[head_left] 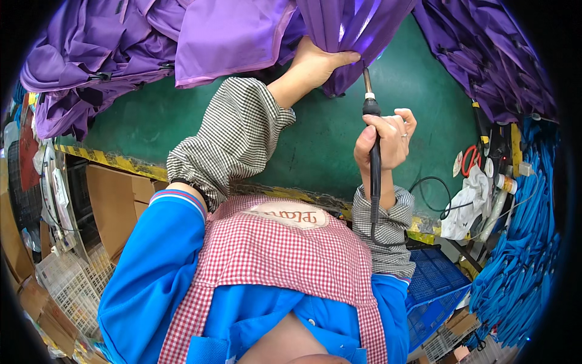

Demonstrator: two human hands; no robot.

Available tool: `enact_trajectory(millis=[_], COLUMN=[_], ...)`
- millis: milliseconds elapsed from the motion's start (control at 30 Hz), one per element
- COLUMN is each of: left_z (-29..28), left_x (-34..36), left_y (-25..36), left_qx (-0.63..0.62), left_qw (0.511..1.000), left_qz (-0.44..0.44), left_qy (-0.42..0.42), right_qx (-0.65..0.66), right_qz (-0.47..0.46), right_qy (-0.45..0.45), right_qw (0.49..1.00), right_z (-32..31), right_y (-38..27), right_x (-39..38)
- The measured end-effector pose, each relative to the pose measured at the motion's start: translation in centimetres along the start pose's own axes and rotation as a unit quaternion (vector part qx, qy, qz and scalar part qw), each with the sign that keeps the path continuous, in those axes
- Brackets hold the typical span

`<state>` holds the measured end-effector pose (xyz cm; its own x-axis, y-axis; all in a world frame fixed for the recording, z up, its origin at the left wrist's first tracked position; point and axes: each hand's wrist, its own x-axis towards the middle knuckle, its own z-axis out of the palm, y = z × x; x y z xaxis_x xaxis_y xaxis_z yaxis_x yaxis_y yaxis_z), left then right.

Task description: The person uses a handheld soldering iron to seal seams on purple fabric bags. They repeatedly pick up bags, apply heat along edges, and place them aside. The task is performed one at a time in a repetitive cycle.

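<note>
My left hand point(310, 65) is closed on the purple cloth point(351, 27) at the far side of the green tabletop point(442, 115); the thumb lies across the front, while the other fingers are mostly hidden in the folds. The cloth's upper part is cut off by the picture's edge. My right hand point(391, 141) is wrapped snugly about the black handle of a soldering iron point(374, 170), whose metal end points away from me, close by my left thumb. I cannot tell whether the tip touches the cloth. The iron's cord passes out of sight behind my right sleeve cover point(385, 230).

I count one iron, two checked sleeve covers and one pair of red-handled scissors point(471, 160), its blades hard to make out. More purple fabric is heaped at left point(115, 48) and right point(485, 54), its folds too merged to count, as are the blue straps point(521, 242). One blue crate point(433, 273) is partly covered by my arm.

My apron point(291, 255) bears an oval patch point(297, 214) with dark lettering, upside down in this view.
</note>
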<state>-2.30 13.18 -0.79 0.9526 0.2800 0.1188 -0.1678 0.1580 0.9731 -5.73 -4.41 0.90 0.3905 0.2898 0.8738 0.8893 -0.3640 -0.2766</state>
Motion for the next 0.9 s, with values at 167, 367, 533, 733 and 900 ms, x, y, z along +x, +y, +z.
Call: enact_trajectory(millis=[167, 367, 533, 733, 900], left_z=[-0.4, -2.0, -0.4, -0.9, 0.0], left_x=[0.4, 0.3, 0.4, 0.6, 0.7], left_y=[0.0, 2.9, 3.1, 3.4, 2.9], left_qx=[0.035, -0.100, -0.123, -0.096, 0.017], left_qw=[0.999, 0.993, 0.989, 0.992, 0.996], left_qz=[0.004, 0.044, 0.050, 0.045, 0.040], left_qy=[-0.025, -0.041, -0.061, -0.075, -0.074], right_qx=[-0.017, 0.156, 0.273, 0.298, 0.273], right_qz=[0.052, 0.311, 0.396, 0.396, 0.419], right_qy=[-0.026, 0.055, 0.092, 0.170, 0.190], right_qw=[0.998, 0.936, 0.872, 0.852, 0.845], right_z=[0.7, 1.5, 6.5, 6.8, 6.5], right_y=[-0.8, 0.0, 0.6, 1.3, 0.5], right_x=[1.9, 1.1, 0.6, -0.4, 0.5])
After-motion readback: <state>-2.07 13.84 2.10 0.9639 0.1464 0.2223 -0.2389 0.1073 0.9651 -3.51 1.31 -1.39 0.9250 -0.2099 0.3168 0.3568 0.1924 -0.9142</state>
